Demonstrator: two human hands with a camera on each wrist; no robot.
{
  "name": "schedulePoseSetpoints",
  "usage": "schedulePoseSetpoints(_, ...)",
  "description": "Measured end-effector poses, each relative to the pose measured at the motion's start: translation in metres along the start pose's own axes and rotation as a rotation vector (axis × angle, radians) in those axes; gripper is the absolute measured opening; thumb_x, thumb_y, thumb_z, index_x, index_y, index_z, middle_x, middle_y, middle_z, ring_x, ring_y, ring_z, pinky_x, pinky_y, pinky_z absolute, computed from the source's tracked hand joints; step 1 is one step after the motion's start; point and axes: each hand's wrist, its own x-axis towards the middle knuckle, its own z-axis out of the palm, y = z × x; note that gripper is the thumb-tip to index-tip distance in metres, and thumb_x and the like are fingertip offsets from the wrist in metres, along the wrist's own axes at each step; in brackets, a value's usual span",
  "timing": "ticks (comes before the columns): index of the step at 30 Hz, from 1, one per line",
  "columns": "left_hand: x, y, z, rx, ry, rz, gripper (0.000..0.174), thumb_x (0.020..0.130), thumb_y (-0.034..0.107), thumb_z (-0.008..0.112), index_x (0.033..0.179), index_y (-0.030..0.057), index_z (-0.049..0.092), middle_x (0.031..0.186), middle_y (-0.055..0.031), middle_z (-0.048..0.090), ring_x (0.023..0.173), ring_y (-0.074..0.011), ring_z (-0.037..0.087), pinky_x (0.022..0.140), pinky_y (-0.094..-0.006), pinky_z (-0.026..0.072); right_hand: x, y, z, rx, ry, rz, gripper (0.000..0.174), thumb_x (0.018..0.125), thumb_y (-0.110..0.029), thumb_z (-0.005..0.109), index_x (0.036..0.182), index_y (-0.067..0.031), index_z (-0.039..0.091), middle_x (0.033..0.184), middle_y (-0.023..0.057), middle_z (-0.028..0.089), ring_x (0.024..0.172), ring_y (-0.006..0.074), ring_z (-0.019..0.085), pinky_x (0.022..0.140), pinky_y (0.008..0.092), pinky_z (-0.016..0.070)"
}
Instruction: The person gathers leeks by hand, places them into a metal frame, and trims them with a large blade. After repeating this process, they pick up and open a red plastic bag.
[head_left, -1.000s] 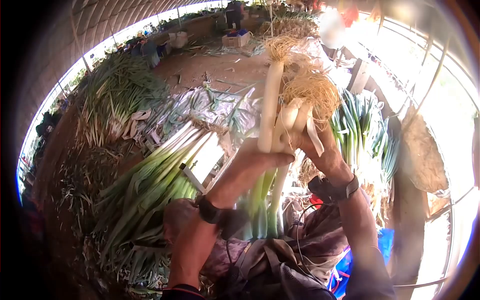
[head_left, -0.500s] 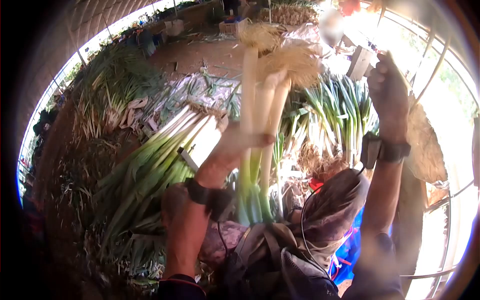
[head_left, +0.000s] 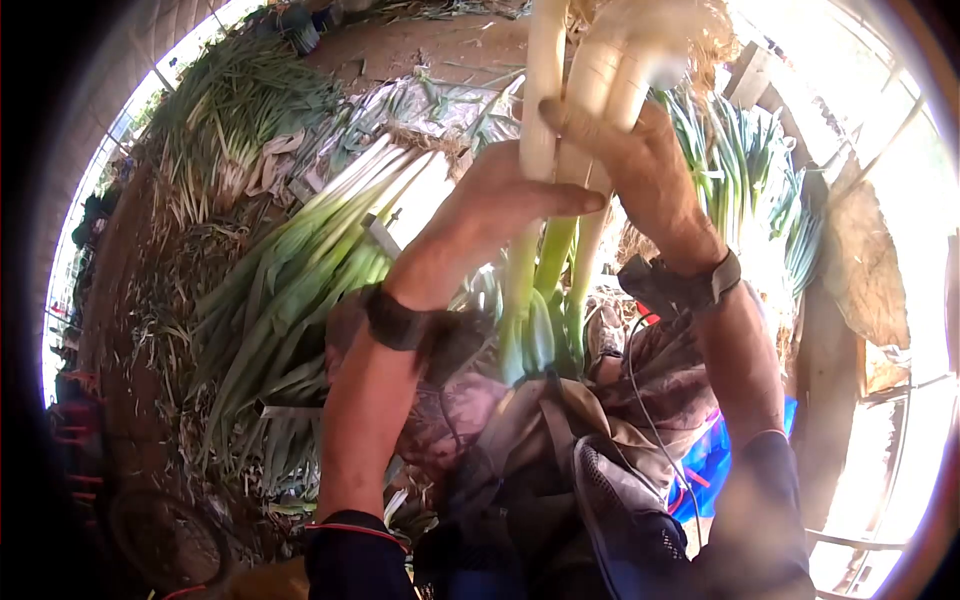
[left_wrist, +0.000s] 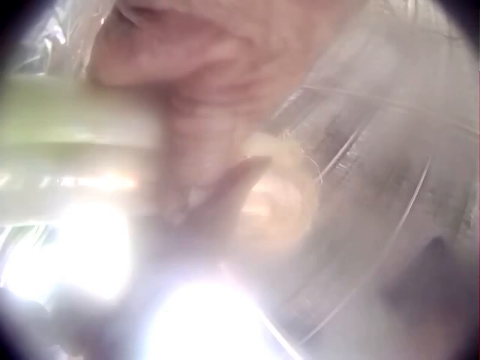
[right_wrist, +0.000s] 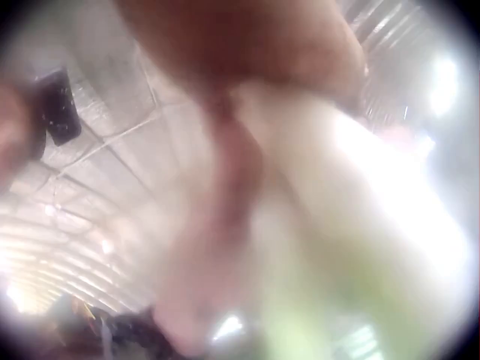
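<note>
A small bunch of leeks (head_left: 591, 78) stands upright before my chest in the head view, white shafts up and green leaves down towards the lap. My left hand (head_left: 480, 220) grips it around the lower white part, thumb across the front. Just above and to the right, my right hand (head_left: 655, 175) holds the shafts from the right side, a finger reaching across their front. In the left wrist view the leeks (left_wrist: 67, 161) are blurred beside the hand. The right wrist view shows pale shafts (right_wrist: 322, 157) against the palm and a digit. The root ends reach the top of the head view.
A large pile of leeks (head_left: 290, 280) lies on the left, with another heap (head_left: 235, 110) behind it. More leeks (head_left: 735, 170) stand on the right beside a wooden plank (head_left: 825, 400). A blue bag (head_left: 705, 460) sits by the right leg.
My right hand left the bunch, swung out to the right, and came back onto the shafts. The left hand kept its grip throughout. The head view has tilted downward.
</note>
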Motion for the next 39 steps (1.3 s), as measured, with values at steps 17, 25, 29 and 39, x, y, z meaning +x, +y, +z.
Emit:
schedulePoseSetpoints(17, -0.029, 0.066, -0.044, 0.429, 0.287, 0.335, 0.046, 0.091, 0.027, 0.068, 0.121, -0.0057, 0.058, 0.107, -0.0197, 0.070, 0.088, -0.0240, 0.072, 0.069, -0.0300, 0.0582, 0.039, -0.065, -0.086, 0.176, 0.098, -0.100, 0.057, 0.092, -0.028, 0.060, 0.134, 0.0073, 0.045, 0.127, 0.0231, 0.059, 0.114, 0.0338, 0.062, 0.097, 0.0421, 0.0532)
schedulePoseSetpoints(25, -0.034, 0.079, -0.034, 0.672, 0.619, 0.437, 0.047, 0.088, 0.041, 0.072, 0.107, -0.0019, 0.066, 0.096, -0.0148, 0.072, 0.079, -0.0202, 0.071, 0.060, -0.0256, 0.0494, 0.030, -0.087, -0.079, -0.053, 0.459, -0.159, 0.044, 0.094, -0.017, 0.060, 0.129, 0.0083, 0.051, 0.119, 0.0255, 0.063, 0.105, 0.0375, 0.067, 0.087, 0.0430, 0.0593)
schedulePoseSetpoints(29, -0.015, 0.063, -0.047, 0.600, 0.659, 0.419, 0.050, 0.090, 0.043, 0.068, 0.109, -0.0028, 0.065, 0.096, -0.0173, 0.071, 0.084, -0.0226, 0.071, 0.061, -0.0284, 0.0529, 0.029, -0.075, -0.105, 0.161, 0.022, -0.145, 0.060, 0.092, -0.026, 0.063, 0.137, 0.0087, 0.044, 0.129, 0.0270, 0.058, 0.116, 0.0386, 0.061, 0.099, 0.0481, 0.0525)
schedulePoseSetpoints(39, 0.018, 0.040, 0.036, 0.398, 0.132, 0.313, 0.054, 0.094, 0.049, 0.061, 0.119, 0.0009, 0.060, 0.093, -0.0104, 0.068, 0.086, -0.0198, 0.065, 0.078, -0.0342, 0.0523, 0.030, -0.071, -0.037, 0.456, 0.041, 0.160, 0.053, 0.089, -0.026, 0.071, 0.121, 0.0108, 0.051, 0.100, 0.0212, 0.066, 0.090, 0.0279, 0.069, 0.082, 0.0374, 0.0582)
